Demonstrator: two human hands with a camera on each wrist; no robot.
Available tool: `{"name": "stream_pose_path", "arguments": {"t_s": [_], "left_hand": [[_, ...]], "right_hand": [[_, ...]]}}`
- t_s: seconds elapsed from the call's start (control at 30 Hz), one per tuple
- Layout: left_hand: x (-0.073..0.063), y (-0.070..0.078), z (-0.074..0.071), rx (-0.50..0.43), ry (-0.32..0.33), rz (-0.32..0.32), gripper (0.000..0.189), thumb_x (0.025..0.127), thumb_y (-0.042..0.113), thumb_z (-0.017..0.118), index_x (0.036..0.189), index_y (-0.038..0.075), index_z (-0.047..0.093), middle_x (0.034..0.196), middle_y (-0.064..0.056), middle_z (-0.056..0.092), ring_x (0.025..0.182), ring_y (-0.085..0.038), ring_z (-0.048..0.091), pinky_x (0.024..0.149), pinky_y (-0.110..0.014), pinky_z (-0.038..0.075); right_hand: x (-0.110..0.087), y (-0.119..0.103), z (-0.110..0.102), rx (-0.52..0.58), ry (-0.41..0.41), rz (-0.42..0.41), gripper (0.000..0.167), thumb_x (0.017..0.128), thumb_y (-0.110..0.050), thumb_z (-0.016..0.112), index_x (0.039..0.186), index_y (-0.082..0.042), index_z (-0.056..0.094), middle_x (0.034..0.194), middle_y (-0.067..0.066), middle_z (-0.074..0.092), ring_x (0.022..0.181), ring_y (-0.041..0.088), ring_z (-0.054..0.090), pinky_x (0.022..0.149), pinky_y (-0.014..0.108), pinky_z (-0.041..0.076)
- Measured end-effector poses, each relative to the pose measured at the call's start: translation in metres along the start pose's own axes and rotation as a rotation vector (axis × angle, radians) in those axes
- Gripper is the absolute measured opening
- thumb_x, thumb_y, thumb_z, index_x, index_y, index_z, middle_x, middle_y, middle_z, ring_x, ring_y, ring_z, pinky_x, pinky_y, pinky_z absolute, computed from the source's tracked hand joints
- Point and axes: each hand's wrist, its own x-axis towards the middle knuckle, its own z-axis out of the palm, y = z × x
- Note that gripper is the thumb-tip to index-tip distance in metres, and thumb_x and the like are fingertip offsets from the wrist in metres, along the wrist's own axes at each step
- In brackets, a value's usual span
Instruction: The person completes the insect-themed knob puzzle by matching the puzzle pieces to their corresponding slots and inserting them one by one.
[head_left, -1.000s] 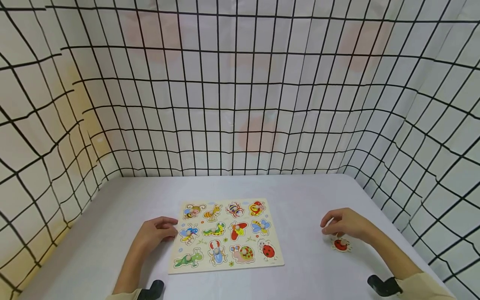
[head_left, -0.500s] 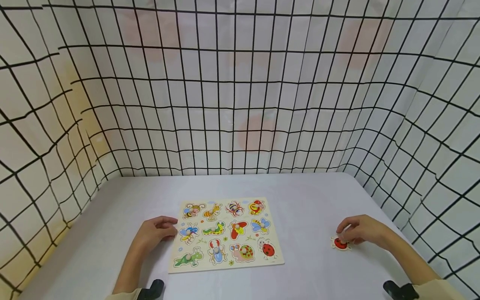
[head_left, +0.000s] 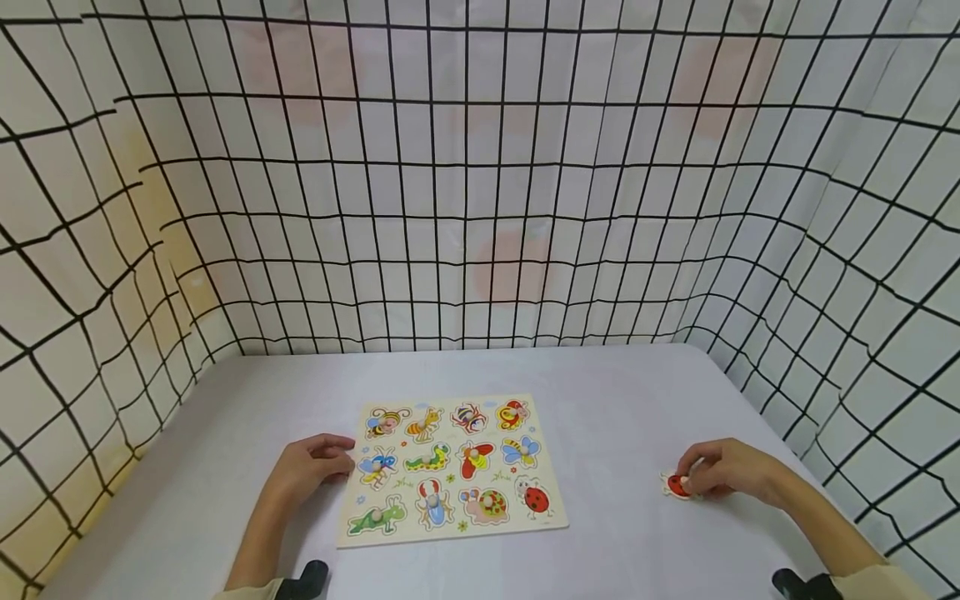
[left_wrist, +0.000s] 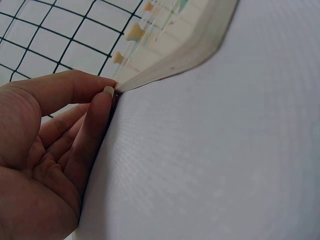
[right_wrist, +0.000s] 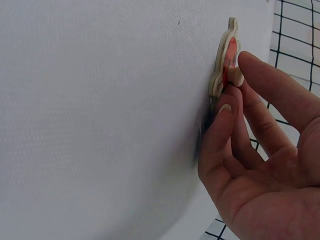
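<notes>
The wooden peg puzzle board [head_left: 408,537], printed with insects, lies flat on the table. At its left edge my left hand [head_left: 307,471] rests with loosely bent fingers. In the left wrist view, fingertips [left_wrist: 107,92] touch the board's edge [left_wrist: 175,70]. Off to the right, my right hand [head_left: 735,473] pinches the knob [right_wrist: 235,76] of a red ladybug puzzle piece [head_left: 677,486]. That piece sits on or just above the cloth; I cannot tell which. Part of it is hidden behind the fingers. The board's ladybug picture [head_left: 536,500] shows no knob.
Several knobbed insect pieces, such as a caterpillar piece [head_left: 427,458] and a snail piece [head_left: 486,506], sit in the board. White cloth covers the table [head_left: 615,400]. Black grid netting [head_left: 472,217] stands behind and along both sides.
The right hand has moved right and nearer, over to the ladybug piece, and its fingers have closed on the knob. My left hand and the board stay in place.
</notes>
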Motion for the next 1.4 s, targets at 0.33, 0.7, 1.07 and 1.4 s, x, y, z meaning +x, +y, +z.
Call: {"name": "stream_pose_path", "arguments": {"t_s": [0.33,0.7,1.07,1.4], "left_hand": [[-0.001,0.001,0.001,-0.007,0.003,-0.009,0.034,0.086,0.013,0.075,0.119,0.004,0.07,0.089,-0.005,0.072,0.075,-0.018,0.064,0.07,-0.025,0.053],[-0.001,-0.001,0.0,0.002,0.002,-0.004,0.035,0.085,0.013,0.076,0.118,0.003,0.07,0.088,-0.005,0.072,0.075,-0.018,0.063,0.069,-0.025,0.053],[-0.001,0.0,-0.001,-0.002,-0.009,0.02,0.036,0.085,0.013,0.076,0.119,0.002,0.07,0.088,-0.004,0.071,0.076,-0.017,0.063,0.07,-0.027,0.052],[-0.002,0.001,-0.001,0.003,-0.011,0.016,0.035,0.087,0.013,0.075,0.12,0.002,0.07,0.087,-0.003,0.072,0.075,-0.017,0.063,0.07,-0.025,0.051]], "right_hand": [[0.005,0.007,0.002,-0.023,0.023,-0.021,0.026,0.088,-0.018,0.075,0.105,-0.001,0.068,0.084,0.0,0.069,0.071,0.012,0.055,0.06,0.027,0.046],[0.008,0.008,0.006,-0.055,0.047,-0.029,0.023,0.085,-0.017,0.076,0.101,-0.002,0.069,0.079,0.0,0.066,0.07,0.013,0.057,0.061,0.029,0.048],[0.004,0.003,0.002,-0.088,0.072,-0.011,0.021,0.086,-0.015,0.073,0.101,-0.001,0.069,0.084,0.002,0.068,0.074,0.015,0.058,0.063,0.031,0.05],[0.009,-0.011,0.006,-0.062,0.044,-0.05,0.021,0.085,-0.013,0.073,0.103,-0.001,0.07,0.087,0.005,0.069,0.077,0.017,0.061,0.066,0.034,0.052]]}}
